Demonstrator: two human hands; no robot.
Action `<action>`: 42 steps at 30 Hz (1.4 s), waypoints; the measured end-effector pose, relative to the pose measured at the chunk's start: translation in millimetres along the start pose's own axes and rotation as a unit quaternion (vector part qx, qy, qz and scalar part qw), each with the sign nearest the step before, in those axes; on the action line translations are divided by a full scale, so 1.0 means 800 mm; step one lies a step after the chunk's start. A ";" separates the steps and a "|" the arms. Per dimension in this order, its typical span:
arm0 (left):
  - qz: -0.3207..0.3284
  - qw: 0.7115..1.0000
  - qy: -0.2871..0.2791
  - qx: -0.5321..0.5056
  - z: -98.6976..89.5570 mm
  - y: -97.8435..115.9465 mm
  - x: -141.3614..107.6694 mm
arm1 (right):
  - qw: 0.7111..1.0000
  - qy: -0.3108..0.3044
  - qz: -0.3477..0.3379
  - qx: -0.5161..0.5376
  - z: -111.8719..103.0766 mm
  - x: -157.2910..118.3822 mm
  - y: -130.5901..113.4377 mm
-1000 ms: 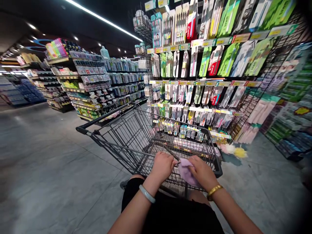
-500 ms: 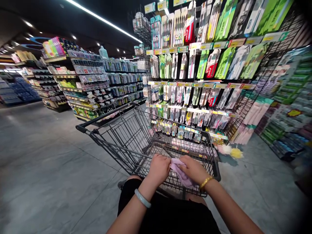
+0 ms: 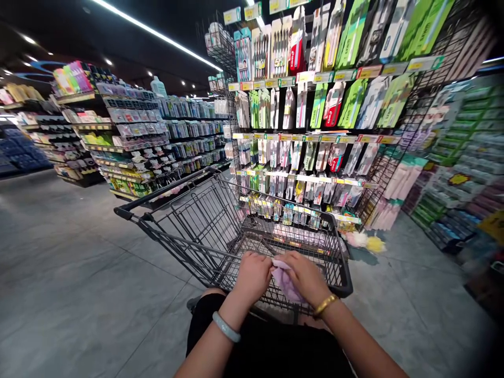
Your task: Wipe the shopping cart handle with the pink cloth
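Observation:
A lilac cloth (image 3: pixel 286 283) is bunched in my right hand (image 3: pixel 306 274), whose fingers are closed around it over the near side of a dark wire shopping cart (image 3: pixel 189 242). Part of the cloth hangs down below the hand. Right beside it, my left hand (image 3: pixel 254 272) is closed over the cart's near top rail, its knuckles up. One end of the cloth meets its thumb side; whether those fingers also pinch it I cannot tell. The rail under both hands is hidden. The cart stands sideways in front of me, and its basket shows bare wire.
A rack of packaged toothbrushes (image 3: pixel 301 105) rises just behind the cart. Shelves of goods (image 3: pixel 129 121) stand to the left, and stacked packs (image 3: pixel 452 142) to the right. Grey floor (image 3: pixel 98 283) lies around the cart. Pale and yellow fluffy items (image 3: pixel 374 244) hang low by the rack.
The view has turned slightly, so the cart and shelves sit a little farther left. Both hands stay on the near rail, and the cloth's hanging part looks more gathered under my right hand.

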State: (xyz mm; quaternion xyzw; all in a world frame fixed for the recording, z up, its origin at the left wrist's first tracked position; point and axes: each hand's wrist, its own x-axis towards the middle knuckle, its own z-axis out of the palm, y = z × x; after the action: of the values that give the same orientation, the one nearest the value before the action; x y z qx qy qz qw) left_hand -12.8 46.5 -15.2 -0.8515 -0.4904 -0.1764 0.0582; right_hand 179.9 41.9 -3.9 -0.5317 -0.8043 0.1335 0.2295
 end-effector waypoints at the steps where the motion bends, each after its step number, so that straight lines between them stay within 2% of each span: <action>1: 0.002 1.000 0.000 -0.005 0.000 0.000 0.000 | 0.999 0.034 -0.008 0.006 -0.007 -0.006 0.009; 3: 0.005 1.000 -0.002 -0.014 -0.001 0.000 -0.001 | 0.991 0.130 0.014 -0.028 -0.026 -0.014 0.032; 5: 0.005 1.000 -0.003 -0.016 -0.002 0.001 0.000 | 0.968 0.224 0.048 -0.101 -0.046 -0.015 0.050; 7: 0.003 1.000 -0.004 -0.015 -0.003 0.002 0.001 | 0.951 0.259 0.062 -0.158 -0.055 -0.012 0.055; 9: 0.002 1.000 -0.004 -0.016 -0.003 0.003 0.003 | 0.955 0.230 0.044 -0.183 -0.047 -0.013 0.046; 13: -0.002 1.000 -0.004 -0.007 -0.003 0.004 0.006 | 0.975 0.139 -0.034 -0.168 -0.003 -0.038 0.015; 15: -0.005 1.000 -0.005 0.003 -0.003 0.004 0.006 | 0.977 0.134 -0.059 -0.156 0.016 -0.058 0.008; 17: -0.004 1.000 -0.006 0.007 -0.003 0.004 0.004 | 0.977 0.139 -0.067 -0.145 0.023 -0.073 0.007; 20: -0.002 1.000 -0.009 0.006 -0.005 0.005 0.002 | 0.983 0.131 -0.061 -0.114 0.015 -0.080 0.010; 25: -0.005 1.000 -0.018 0.009 -0.005 0.005 0.001 | 0.991 0.107 -0.060 -0.048 -0.001 -0.070 0.016; 30: -0.003 1.000 -0.017 0.001 -0.005 0.005 0.003 | 0.990 0.123 -0.014 -0.066 -0.001 -0.057 0.038; 32: 0.000 1.000 -0.018 -0.005 -0.005 0.005 0.005 | 0.991 0.095 0.015 -0.091 -0.004 -0.046 0.042; 35: -0.005 1.000 -0.020 -0.014 -0.007 0.006 0.008 | 0.994 -0.004 0.046 -0.102 -0.010 -0.028 0.032; 37: -0.008 1.000 -0.020 -0.016 -0.007 0.006 0.009 | 0.992 -0.048 0.047 -0.107 -0.009 -0.025 0.022; 39: -0.011 1.000 -0.020 -0.018 -0.006 0.006 0.010 | 0.992 -0.033 0.031 -0.122 -0.003 -0.034 0.019; 42: -0.014 0.999 -0.020 -0.023 -0.003 0.005 0.007 | 0.992 0.031 -0.011 -0.124 0.006 -0.058 0.032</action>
State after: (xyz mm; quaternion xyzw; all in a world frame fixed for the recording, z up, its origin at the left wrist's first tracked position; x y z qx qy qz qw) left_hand -7.2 48.4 -10.2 -0.8489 -0.4994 -0.1713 0.0263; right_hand 213.2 9.8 -30.2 -0.5510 -0.8129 0.0132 0.1881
